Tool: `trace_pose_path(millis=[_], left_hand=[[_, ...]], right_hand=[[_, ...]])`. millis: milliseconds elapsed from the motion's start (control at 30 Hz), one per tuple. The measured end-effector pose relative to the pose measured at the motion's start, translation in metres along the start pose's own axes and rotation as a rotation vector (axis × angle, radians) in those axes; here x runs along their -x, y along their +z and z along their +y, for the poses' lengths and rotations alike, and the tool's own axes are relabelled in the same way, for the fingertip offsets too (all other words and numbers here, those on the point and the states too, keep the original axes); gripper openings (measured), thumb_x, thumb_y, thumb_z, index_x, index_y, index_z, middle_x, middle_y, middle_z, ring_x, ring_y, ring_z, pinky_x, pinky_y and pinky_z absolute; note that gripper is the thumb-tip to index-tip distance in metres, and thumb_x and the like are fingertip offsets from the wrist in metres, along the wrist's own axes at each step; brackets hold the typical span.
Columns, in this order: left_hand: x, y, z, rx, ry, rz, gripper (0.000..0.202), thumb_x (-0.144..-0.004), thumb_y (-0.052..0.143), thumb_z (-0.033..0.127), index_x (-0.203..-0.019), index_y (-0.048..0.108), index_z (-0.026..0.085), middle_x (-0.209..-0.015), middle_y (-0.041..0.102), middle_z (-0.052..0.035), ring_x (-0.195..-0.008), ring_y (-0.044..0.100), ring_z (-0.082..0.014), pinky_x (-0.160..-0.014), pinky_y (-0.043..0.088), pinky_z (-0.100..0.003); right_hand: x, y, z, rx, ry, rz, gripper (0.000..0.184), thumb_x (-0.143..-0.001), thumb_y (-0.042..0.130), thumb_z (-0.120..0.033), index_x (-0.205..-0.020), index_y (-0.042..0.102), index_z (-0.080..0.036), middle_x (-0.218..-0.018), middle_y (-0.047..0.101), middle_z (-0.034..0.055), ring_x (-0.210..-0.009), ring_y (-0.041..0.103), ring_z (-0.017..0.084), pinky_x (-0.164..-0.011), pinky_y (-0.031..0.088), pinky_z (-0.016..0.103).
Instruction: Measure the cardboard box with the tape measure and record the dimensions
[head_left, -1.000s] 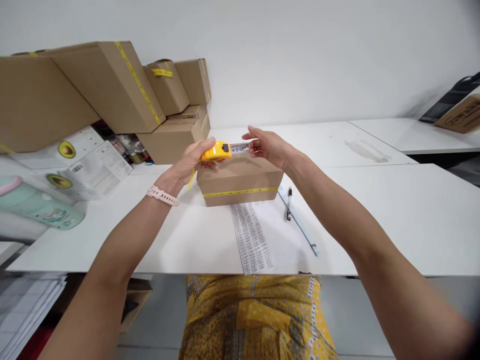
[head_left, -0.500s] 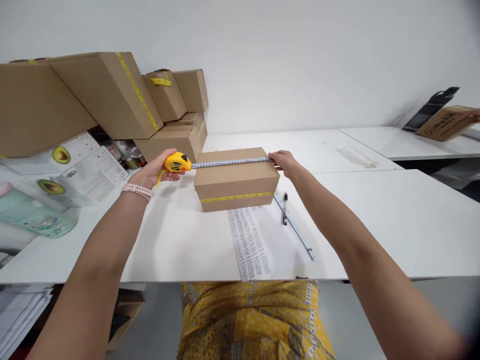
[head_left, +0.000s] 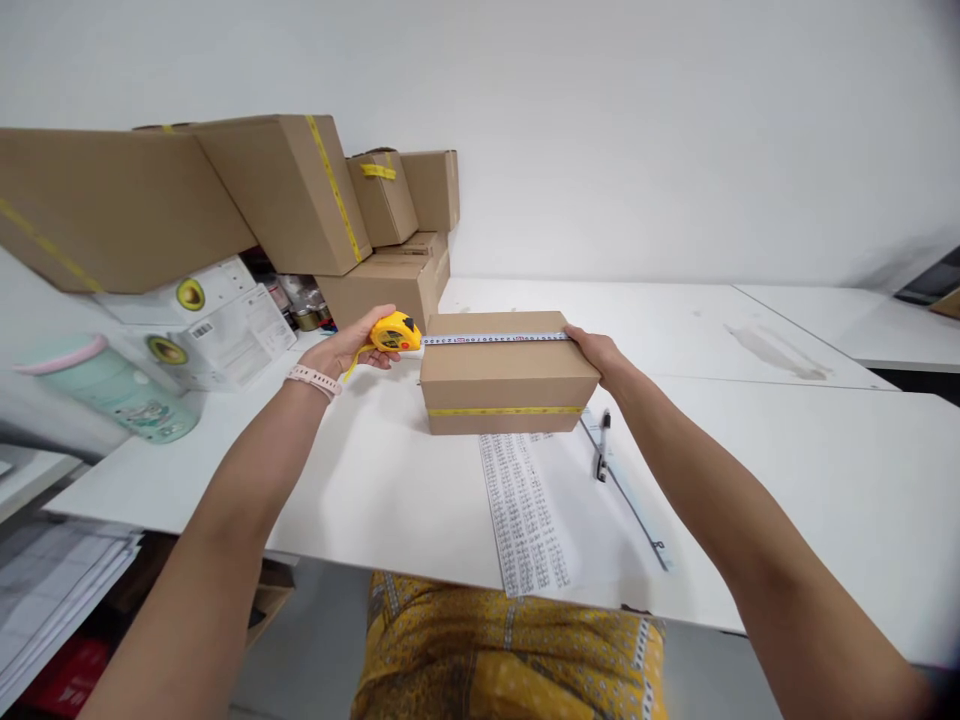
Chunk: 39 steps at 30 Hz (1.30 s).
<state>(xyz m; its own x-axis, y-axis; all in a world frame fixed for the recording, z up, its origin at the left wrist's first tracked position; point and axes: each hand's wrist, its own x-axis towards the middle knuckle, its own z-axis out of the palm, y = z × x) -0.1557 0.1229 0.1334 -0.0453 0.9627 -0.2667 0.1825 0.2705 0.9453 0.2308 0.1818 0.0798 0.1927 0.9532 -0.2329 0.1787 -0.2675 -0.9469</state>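
A closed brown cardboard box (head_left: pixel 499 392) with a strip of yellow tape along its front stands on the white table. Its top carries the extended blade (head_left: pixel 495 339) of a tape measure, lying lengthwise across it. My left hand (head_left: pixel 367 342) is closed around the yellow case (head_left: pixel 396 332) of that tape measure, just off the box's left end. At the right end, my right hand (head_left: pixel 596 355) presses the blade's tip to the box edge; its fingers are partly hidden behind the box side.
A printed sheet (head_left: pixel 529 515) sticks out from under the box, with a black-and-white pen (head_left: pixel 604 445) and a light-blue strip (head_left: pixel 637 515) on its right. Stacked cartons (head_left: pixel 285 190), white avocado-print boxes (head_left: pixel 225 340) and a mint tumbler (head_left: pixel 120 390) stand on the left.
The view has swung, shifting everything rightward and slightly down. My right hand has moved from pinching the blade's tip to lying over the box's right edge. The left hand still grips the case.
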Motion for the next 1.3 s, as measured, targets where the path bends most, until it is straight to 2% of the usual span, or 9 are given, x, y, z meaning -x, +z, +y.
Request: trace_pose_path(millis=[267,433,600,733,833,933,1033,1133,1300], left_hand=[[-0.012,-0.002,-0.007,-0.009,0.006,-0.040,0.062,-0.080,0.063,0.073,-0.082,0.075,0.012,-0.067,0.072,-0.0142,-0.051,0.064,-0.0180,-0.054,0.059,-0.026],[-0.015,-0.003,-0.009,0.002,-0.014,-0.042,0.061,-0.082,0.059,0.073,-0.084,0.075,0.014,-0.065,0.071,-0.0120,-0.047,0.063,-0.0181,-0.049,0.056,-0.026],[-0.012,0.002,-0.008,-0.006,0.052,-0.010,0.058,-0.083,0.061,0.070,-0.085,0.074,0.014,-0.071,0.073,-0.0115,-0.052,0.064,-0.0171,-0.053,0.057,-0.026],[0.012,0.003,-0.002,-0.027,0.225,0.051,0.052,-0.082,0.067,0.066,-0.090,0.075,0.015,-0.085,0.076,-0.0108,-0.068,0.069,-0.0182,-0.061,0.059,-0.025],[0.053,0.010,-0.009,-0.022,0.318,-0.081,0.047,-0.082,0.070,0.061,-0.093,0.075,0.016,-0.099,0.076,-0.0120,-0.083,0.071,-0.0219,-0.067,0.061,-0.027],[0.105,0.043,-0.039,0.045,0.236,-0.424,0.046,-0.080,0.075,0.057,-0.107,0.072,0.019,-0.102,0.073,-0.0130,-0.071,0.070,-0.0211,-0.060,0.061,-0.032],[0.144,0.102,-0.076,0.298,0.076,-0.710,0.061,-0.074,0.078,0.055,-0.127,0.059,0.031,-0.105,0.070,-0.0084,-0.059,0.071,-0.0204,-0.053,0.058,-0.035],[0.153,0.160,-0.091,0.544,0.092,-0.633,0.055,-0.078,0.069,0.061,-0.121,0.059,0.029,-0.106,0.064,-0.0071,-0.058,0.070,-0.0184,-0.046,0.051,-0.030],[0.123,0.203,-0.060,0.720,0.099,-0.514,0.059,-0.070,0.069,0.071,-0.103,0.060,0.023,-0.097,0.064,-0.0067,-0.054,0.066,-0.0163,-0.047,0.046,-0.030]], right_hand=[[-0.004,-0.003,0.002,0.141,-0.056,0.063,0.035,-0.081,0.070,-0.053,-0.080,0.065,-0.019,-0.091,0.073,0.0153,-0.073,0.066,0.025,-0.058,0.049,0.034],[-0.008,-0.004,0.003,0.335,-0.145,0.142,0.038,-0.083,0.067,-0.056,-0.069,0.057,-0.022,-0.078,0.068,0.0105,-0.068,0.059,0.021,-0.059,0.043,0.034],[-0.004,-0.001,0.003,0.327,-0.192,0.197,0.041,-0.084,0.067,-0.053,-0.063,0.048,-0.023,-0.071,0.062,0.0050,-0.064,0.053,0.018,-0.060,0.040,0.033],[-0.003,-0.004,-0.002,0.138,-0.342,0.217,0.036,-0.088,0.066,-0.044,-0.065,0.048,-0.022,-0.069,0.057,0.0009,-0.066,0.049,0.014,-0.065,0.042,0.030],[0.000,-0.008,-0.014,-0.052,-0.524,0.195,0.033,-0.091,0.063,-0.043,-0.070,0.051,-0.021,-0.072,0.057,-0.0006,-0.068,0.049,0.013,-0.070,0.043,0.027],[0.005,-0.003,-0.030,-0.052,-0.612,0.092,0.036,-0.090,0.064,-0.050,-0.072,0.053,-0.021,-0.074,0.058,-0.0003,-0.071,0.050,0.013,-0.071,0.044,0.026],[0.006,0.017,-0.041,0.050,-0.598,-0.124,0.038,-0.088,0.064,-0.056,-0.075,0.058,-0.021,-0.076,0.061,0.0005,-0.072,0.051,0.014,-0.070,0.044,0.027],[-0.003,0.041,-0.049,0.209,-0.521,-0.264,0.037,-0.087,0.065,-0.057,-0.076,0.059,-0.022,-0.073,0.062,0.0005,-0.069,0.051,0.015,-0.066,0.043,0.028],[-0.035,0.066,-0.055,0.449,-0.555,-0.074,0.029,-0.093,0.060,-0.043,-0.075,0.064,-0.020,-0.077,0.066,0.0034,-0.075,0.055,0.017,-0.072,0.042,0.028]])
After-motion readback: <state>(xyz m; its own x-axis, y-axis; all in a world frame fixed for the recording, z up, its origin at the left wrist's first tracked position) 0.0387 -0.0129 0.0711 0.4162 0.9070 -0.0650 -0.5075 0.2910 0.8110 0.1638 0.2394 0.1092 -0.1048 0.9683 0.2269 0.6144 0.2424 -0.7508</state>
